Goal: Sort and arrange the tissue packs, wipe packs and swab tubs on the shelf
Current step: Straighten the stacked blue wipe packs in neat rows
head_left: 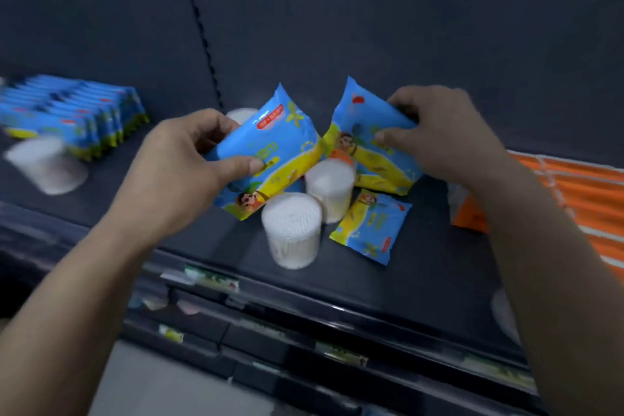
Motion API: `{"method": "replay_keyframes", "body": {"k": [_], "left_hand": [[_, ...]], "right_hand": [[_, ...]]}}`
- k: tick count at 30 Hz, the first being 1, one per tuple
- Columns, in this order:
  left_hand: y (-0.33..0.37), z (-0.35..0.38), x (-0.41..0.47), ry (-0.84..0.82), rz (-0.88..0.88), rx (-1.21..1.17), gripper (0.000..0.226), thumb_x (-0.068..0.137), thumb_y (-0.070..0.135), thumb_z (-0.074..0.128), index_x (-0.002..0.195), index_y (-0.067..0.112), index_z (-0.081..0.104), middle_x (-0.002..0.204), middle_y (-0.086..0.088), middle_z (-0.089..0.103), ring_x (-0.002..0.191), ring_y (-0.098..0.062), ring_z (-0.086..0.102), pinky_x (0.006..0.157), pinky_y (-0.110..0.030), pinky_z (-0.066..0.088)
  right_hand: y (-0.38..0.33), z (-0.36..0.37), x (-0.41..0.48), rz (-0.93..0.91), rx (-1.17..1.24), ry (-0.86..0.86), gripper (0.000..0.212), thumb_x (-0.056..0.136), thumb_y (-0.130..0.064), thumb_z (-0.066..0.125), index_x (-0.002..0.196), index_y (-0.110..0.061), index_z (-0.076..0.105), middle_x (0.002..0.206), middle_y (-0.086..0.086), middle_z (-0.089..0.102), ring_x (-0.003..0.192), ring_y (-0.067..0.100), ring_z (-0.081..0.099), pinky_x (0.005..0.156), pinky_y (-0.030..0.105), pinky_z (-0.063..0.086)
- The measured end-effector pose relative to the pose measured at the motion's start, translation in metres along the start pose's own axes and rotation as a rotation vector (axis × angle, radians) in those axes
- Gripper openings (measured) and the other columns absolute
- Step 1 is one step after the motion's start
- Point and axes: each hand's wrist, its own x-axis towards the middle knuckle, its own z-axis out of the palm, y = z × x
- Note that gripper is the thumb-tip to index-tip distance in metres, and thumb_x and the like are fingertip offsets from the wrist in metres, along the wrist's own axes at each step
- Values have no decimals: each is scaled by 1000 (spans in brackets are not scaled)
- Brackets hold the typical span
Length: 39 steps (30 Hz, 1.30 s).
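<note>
Two blue packs are up off the shelf [405, 280], inner corners touching. The left hand [175, 159] pinches the left pack [273, 152] between thumb and curled fingers; the right hand [449, 138] grips the right pack [364, 142] likewise. Below them the near tub [292, 230] and far tub [332, 189] stand upright side by side, with a third pack [371, 226] flat just to their right. At far left stands a row of packs [74, 115] on edge, a blurred tub [47, 164] before it. Orange packs [591, 199] lie at right.

L hand [189, 159] & R hand [439, 135] each grip a blue pack, prob wipes, above swab tubs [292, 230].
</note>
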Motion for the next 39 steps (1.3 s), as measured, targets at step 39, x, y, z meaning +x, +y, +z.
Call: {"method": "replay_keyframes", "body": {"k": [39], "left_hand": [[-287,-334,48,287,-179,165,19,74,11,75,81,22,61,80,-7,68,67,-19,57,65,-33,48]], "right_hand": [[-363,270,188,-259,105,-93,15,80,-25,66,95,-22,62,83,1,65,78,24,59,71,37,50]]}}
